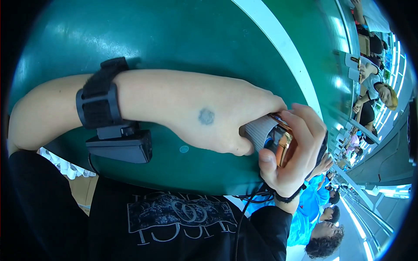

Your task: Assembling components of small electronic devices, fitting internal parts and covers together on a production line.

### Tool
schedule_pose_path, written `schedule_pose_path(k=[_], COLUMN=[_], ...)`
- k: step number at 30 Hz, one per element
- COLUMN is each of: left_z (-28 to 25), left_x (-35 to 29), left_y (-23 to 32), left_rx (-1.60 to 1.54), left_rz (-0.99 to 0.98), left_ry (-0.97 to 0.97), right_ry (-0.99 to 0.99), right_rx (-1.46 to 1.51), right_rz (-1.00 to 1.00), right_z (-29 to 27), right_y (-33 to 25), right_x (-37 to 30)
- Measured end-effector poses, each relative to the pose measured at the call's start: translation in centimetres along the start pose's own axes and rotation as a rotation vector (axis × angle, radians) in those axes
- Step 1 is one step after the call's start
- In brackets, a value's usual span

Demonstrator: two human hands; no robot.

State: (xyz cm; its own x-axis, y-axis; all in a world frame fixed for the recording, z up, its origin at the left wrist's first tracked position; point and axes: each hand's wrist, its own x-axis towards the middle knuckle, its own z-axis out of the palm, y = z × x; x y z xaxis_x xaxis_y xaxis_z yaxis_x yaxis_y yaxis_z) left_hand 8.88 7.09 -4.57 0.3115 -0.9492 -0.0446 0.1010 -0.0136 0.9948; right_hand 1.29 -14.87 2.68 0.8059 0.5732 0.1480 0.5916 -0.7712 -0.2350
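Note:
My left hand (222, 113) reaches across from the left above the green table, its back toward me. Its thumb and curled fingers close round a grey ribbed piece (257, 130) whose kind I cannot make out; part of it is hidden in the grip. My right hand (302, 143) meets it from the right, thumb and fingers bent round a small shiny gold-coloured part (285, 145) with dark edges. The gold part lies against the open end of the ribbed piece, where a bit of blue shows. Whether the two are joined cannot be told.
The green tabletop (183, 39) carries a curved white stripe (287, 39) and a small round mark (184, 149). A black strapped device (119, 145) sits on my left wrist. Black cables (257, 195) run near my right wrist. Several people sit along the right, one in blue (305, 222).

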Motion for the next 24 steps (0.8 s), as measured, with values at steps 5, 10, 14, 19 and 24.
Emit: schedule_pose_path(k=[5,10,14,19,24], left_z=[-1.5,-1.5,-0.9,-1.4,-2.9], left_x=[-0.1,-0.4,-0.9,-1.1,-0.9], left_y=[0.2,-0.4,-1.2,-1.2,-0.1], left_rx=[-0.089,-0.097,-0.135,-0.169,-0.175], left_rz=[-0.072,-0.154,-0.1,-0.016,-0.025], left_ry=[-0.109,-0.096,0.034,0.04,0.059], right_ry=[-0.065,-0.159,-0.137,-0.073,0.032], right_rx=[0.048,0.114,0.168,0.195,0.143], right_rz=[-0.005,0.177,0.239,0.203,0.205], right_z=[1.2,1.5,2.5,2.4,1.3], right_y=[-0.4,-2.1,-2.4,-1.7,-1.2], right_x=[0.7,1.4,1.5,1.1,2.0])
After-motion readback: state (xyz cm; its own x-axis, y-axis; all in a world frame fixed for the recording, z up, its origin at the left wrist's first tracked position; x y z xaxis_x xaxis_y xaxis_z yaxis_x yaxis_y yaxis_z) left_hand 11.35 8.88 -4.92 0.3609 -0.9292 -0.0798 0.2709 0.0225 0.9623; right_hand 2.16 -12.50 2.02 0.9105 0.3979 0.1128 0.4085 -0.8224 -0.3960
